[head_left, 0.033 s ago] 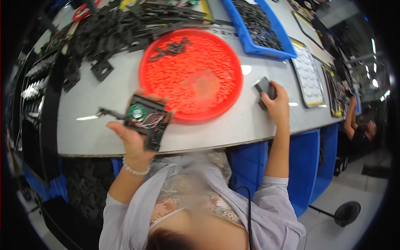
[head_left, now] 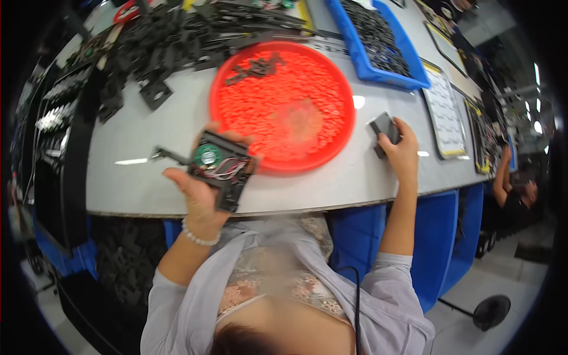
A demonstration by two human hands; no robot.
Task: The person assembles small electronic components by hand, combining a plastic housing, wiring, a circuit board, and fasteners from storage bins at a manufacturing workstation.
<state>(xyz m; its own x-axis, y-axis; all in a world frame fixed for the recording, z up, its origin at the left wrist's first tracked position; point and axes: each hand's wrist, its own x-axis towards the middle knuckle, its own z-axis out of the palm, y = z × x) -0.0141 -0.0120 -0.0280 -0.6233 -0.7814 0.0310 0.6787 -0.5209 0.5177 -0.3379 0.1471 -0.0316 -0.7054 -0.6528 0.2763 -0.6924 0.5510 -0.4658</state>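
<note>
My left hand (head_left: 201, 198) is closed around the sides of an open black plastic housing (head_left: 228, 201), its thumb standing off to the left. Inside the housing are a round green part (head_left: 207, 156) and thin red and white wires (head_left: 232, 170). A slim black arm (head_left: 170, 155) juts out from its left side. The housing is held above the table, by the near left of a red round tray. To the right of that tray, my right hand (head_left: 402, 151) grips a small dark rectangular block (head_left: 384, 128) at the table surface; the block's far side is hidden.
The red tray (head_left: 349, 127) holds many small orange-red pieces and a few black parts (head_left: 255, 68). Black plastic parts (head_left: 160, 50) are heaped at the back left. A blue bin (head_left: 387, 77) of dark pieces stands at the back right, beside a white tray (head_left: 441, 112). Another person (head_left: 515, 192) is far right.
The whole view has shifted slightly, so the scene lies a little farther right in the picture. Both hands keep hold of the same things.
</note>
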